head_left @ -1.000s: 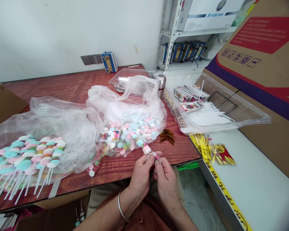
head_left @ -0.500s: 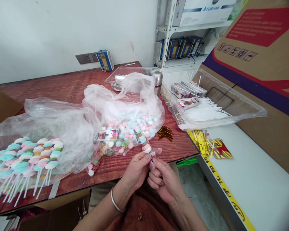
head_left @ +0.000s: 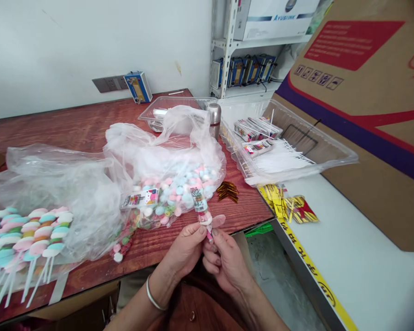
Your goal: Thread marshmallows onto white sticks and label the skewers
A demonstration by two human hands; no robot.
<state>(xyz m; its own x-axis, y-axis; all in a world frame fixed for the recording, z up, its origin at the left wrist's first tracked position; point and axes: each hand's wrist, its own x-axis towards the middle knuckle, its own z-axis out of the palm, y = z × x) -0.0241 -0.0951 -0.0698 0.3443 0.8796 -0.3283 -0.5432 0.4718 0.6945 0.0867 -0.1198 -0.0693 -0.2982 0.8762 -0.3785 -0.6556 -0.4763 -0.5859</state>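
Observation:
My left hand (head_left: 184,248) and my right hand (head_left: 224,262) meet at the near table edge, both pinched on the lower end of a wrapped candy skewer (head_left: 200,204) that stands nearly upright between them. The skewer carries pastel candies in a clear printed sleeve. A silver bangle circles my left wrist. Just behind the hands lies a clear plastic bag of loose pink, blue and white candies (head_left: 179,184) with a small printed label card (head_left: 140,199) on it.
Finished candy skewers with white sticks (head_left: 24,234) lie on a plastic sheet at the left. A clear tray (head_left: 286,151) at the right holds white sticks and printed packets. Gold twist ties (head_left: 227,191), yellow strips (head_left: 290,204), a metal flask (head_left: 214,120), a cardboard box (head_left: 365,105).
The skewer has swung from slanting left to nearly upright in my hands. My right fingers have curled closer around its lower end. The view has shifted to the right.

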